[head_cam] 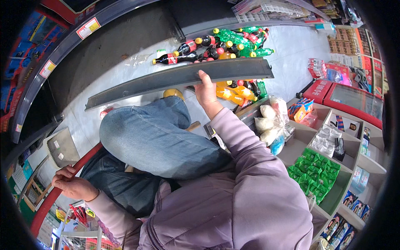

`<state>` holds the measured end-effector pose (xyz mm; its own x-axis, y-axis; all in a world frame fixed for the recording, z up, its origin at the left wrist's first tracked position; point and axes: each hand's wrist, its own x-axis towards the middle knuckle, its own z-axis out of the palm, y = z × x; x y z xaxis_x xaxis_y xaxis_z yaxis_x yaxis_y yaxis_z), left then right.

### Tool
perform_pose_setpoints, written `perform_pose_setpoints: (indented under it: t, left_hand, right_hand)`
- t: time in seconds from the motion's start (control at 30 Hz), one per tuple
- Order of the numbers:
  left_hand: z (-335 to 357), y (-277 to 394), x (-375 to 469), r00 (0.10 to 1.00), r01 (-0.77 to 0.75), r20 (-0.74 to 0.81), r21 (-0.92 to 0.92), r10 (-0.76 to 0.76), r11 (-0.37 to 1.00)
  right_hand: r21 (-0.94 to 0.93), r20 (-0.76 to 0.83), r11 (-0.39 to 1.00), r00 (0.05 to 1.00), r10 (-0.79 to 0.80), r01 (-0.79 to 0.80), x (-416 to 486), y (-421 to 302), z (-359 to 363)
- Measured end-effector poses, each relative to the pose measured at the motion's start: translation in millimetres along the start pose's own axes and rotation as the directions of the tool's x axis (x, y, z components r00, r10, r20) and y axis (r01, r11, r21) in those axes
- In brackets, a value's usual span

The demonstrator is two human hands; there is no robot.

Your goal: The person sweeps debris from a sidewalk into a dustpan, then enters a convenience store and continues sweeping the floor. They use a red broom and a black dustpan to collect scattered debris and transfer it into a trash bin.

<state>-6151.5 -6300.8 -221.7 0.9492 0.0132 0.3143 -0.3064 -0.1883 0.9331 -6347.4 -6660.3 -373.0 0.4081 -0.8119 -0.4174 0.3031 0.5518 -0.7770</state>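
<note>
My right hand (pixel 207 93) grips a long dark grey shelf panel (pixel 178 75) by its near edge, thumb on top. The panel crosses in front of my bent knee, raised over the floor. At the left, my left hand (pixel 75 184) is closed around a red pole (pixel 51 203), which passes behind my knee; its far end is hidden. Beyond the panel, cola bottles (pixel 187 47) and green soda bottles (pixel 232 37) lie in a heap on the floor. Orange drink bottles (pixel 232 95) lie on the near side, partly covered by the panel.
A dustpan (pixel 64 148) lies left of my knee. The low shelf bay (pixel 118 47) ahead has a dark base and a rail with price tags. At the right stand a divided shelf unit (pixel 337 193) with green packets (pixel 314 175), plastic bags (pixel 272 120) and a red chest freezer (pixel 343 97).
</note>
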Motion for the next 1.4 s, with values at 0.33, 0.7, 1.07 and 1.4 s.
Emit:
perform_pose_setpoints:
  t: [0.33, 0.7, 1.07, 1.4]
  left_hand:
    - [-2, 1, 3, 0.984, 0.051, -0.17, -0.016, -0.053, 0.999]
    - [-20, 13, 6, 1.0, 0.001, 0.004, -0.367, 0.0, 0.93]
    - [-85, 116, 69, 0.93, -0.344, 0.172, 0.108, 0.323, 0.933]
    - [-111, 96, 95, 0.964, -0.259, -0.036, 0.093, 0.263, 0.961]
  right_hand:
    - [-0.014, 0.492, 0.963, 0.84, -0.228, 0.269, 20, -78, 99]
    - [-0.024, 0.998, 0.874, 0.069, -0.012, 0.485, -48, -95, 311]
    - [-0.452, 0.879, 0.87, -0.067, 0.472, 0.196, -175, 8, 450]
    - [-0.108, 0.934, 0.906, -0.271, 0.234, 0.41, -217, 56, 468]
